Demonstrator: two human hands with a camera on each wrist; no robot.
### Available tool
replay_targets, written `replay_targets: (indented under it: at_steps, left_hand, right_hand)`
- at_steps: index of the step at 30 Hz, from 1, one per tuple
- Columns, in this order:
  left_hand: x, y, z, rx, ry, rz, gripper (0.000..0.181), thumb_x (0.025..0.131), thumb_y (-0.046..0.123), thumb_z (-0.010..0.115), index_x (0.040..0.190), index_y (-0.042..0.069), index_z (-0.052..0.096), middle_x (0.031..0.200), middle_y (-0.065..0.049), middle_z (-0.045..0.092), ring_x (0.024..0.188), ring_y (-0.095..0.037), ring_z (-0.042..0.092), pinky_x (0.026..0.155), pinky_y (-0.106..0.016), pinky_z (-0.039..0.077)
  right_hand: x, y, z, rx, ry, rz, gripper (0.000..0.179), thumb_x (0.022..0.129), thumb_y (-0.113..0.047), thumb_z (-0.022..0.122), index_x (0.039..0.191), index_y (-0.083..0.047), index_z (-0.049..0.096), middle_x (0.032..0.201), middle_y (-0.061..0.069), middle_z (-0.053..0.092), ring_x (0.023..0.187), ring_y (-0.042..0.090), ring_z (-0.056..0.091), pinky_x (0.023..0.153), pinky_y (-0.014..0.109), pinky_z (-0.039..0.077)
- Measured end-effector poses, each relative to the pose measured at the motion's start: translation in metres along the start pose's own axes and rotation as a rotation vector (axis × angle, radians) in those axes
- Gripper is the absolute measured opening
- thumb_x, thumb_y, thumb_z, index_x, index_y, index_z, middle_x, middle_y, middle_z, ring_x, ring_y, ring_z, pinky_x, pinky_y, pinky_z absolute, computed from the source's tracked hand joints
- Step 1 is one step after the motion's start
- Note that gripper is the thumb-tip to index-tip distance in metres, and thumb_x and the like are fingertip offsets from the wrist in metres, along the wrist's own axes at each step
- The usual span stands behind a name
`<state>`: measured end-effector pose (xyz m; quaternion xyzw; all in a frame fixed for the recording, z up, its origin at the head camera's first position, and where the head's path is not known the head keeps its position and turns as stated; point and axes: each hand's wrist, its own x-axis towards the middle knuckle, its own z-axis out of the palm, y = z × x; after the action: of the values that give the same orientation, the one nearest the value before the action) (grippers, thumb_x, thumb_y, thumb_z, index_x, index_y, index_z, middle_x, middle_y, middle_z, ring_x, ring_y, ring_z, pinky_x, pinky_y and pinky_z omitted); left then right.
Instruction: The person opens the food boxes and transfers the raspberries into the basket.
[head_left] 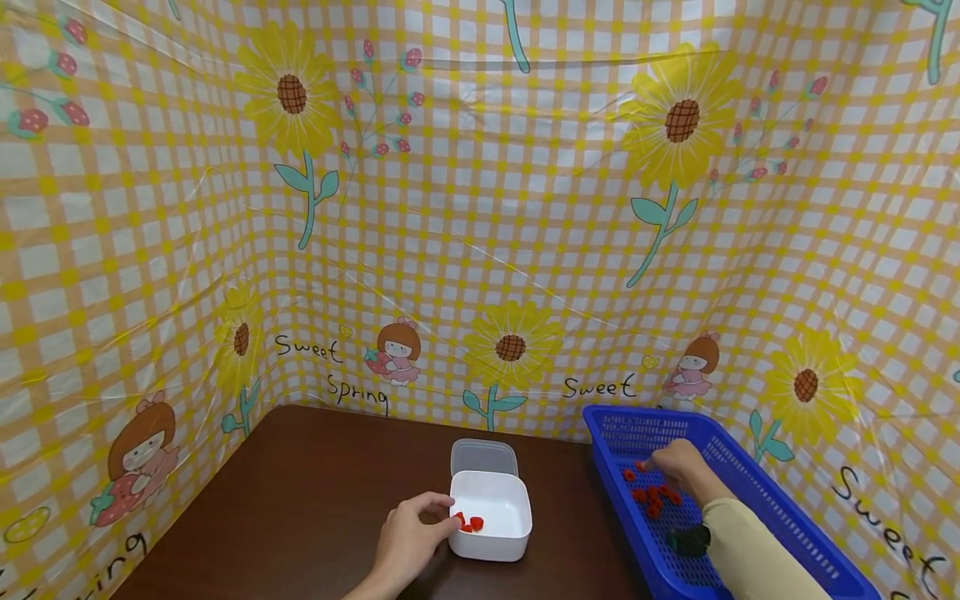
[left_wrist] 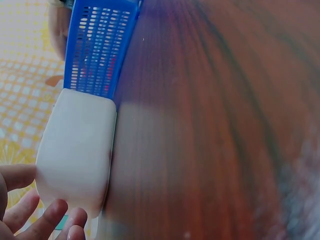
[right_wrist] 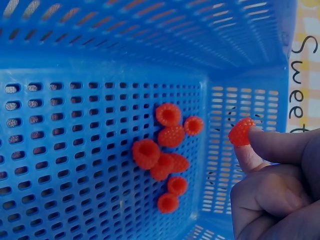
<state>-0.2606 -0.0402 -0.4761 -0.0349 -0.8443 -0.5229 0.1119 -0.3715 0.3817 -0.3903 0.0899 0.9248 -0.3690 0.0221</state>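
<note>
The raspberries (right_wrist: 171,136) are red, basket (right_wrist: 115,67) blue, box (head_left: 491,547) white, table (head_left: 315,492) dark brown, and cloth (head_left: 480,208) yellow-checked with sunflowers (head_left: 511,347).

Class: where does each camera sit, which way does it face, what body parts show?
Head: head-worn, facing forward and down at white container, blue basket; left hand, right hand, sleeve show.
Left wrist: wrist-worn, facing container's outside, basket beyond; left fingers nearest.
Right wrist: wrist-worn, facing into basket; right fingers pinch raspberry.
Head and right wrist share raspberries.
</note>
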Motion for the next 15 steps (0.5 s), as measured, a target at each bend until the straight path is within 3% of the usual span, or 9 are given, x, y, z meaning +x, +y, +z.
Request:
replay_targets:
  at_steps: [9,15]
  left_hand:
    - [0.0013,0.0011,0.0012,0.013,-0.007,-0.009,0.023,0.08,0.029,0.081,0.102,0.021,0.077,0.085,0.011,0.07,0.071,-0.008,0.056,0.061,-0.029,0.041]
    - [0.0004,0.0,0.0011,0.008,-0.003,-0.025,0.023,0.08,0.031,0.081,0.101,0.022,0.076,0.085,0.01,0.07,0.072,-0.009,0.056,0.062,-0.03,0.041]
  right_hand:
    - [0.0031,0.008,-0.0035,0.024,-0.004,0.056,0.04,0.089,-0.005,0.068,0.059,-0.011,0.042,0.05,-0.007,0.027,0.042,0.008,0.031,0.043,0.025,0.033]
    - [0.0007,0.0046,-0.0057,0.019,-0.019,0.063,0.046,0.091,-0.007,0.067,0.059,-0.015,0.034,0.051,-0.007,0.026,0.043,0.008,0.028,0.044,0.025,0.031]
